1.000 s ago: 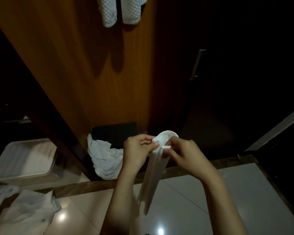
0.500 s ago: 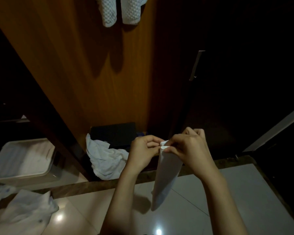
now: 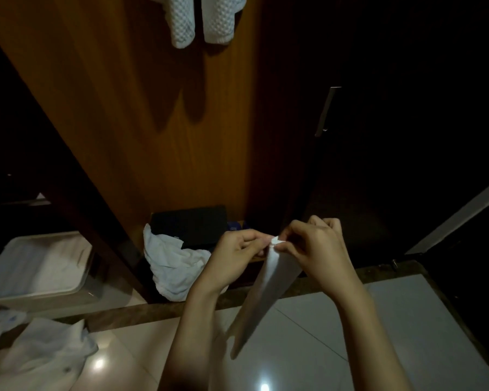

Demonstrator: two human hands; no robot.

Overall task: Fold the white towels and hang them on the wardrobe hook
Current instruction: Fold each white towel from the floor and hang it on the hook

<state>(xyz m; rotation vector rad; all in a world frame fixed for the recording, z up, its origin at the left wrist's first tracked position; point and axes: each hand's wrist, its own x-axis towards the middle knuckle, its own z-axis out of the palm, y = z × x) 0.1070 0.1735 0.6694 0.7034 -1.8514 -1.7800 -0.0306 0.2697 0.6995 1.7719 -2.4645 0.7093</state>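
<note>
Both hands meet at the top edge of a folded white towel (image 3: 268,289), which hangs down from them as a narrow flat strip over the glossy floor tiles (image 3: 407,334), its lower end tilted toward the person's left. The left hand (image 3: 235,261) pinches the top corner from the left side, thumb and forefinger closed on the cloth, while the right hand (image 3: 314,249) grips the same top edge from the right, fingers curled over it; the two sets of fingertips sit just beside each other, with a small white nub of fabric showing between them. The strip falls below and between the two wrists, close in front of the right forearm. Up the wooden wardrobe panel (image 3: 158,131), at the top of the view, two waffle-textured white towels (image 3: 201,21) hang side by side; the hook itself is out of view. At the panel's foot a crumpled white cloth (image 3: 172,263) lies against a dark box (image 3: 189,225). To the left stands a pale plastic bin (image 3: 34,263), and another rumpled white cloth (image 3: 45,354) lies on the floor near it.
</note>
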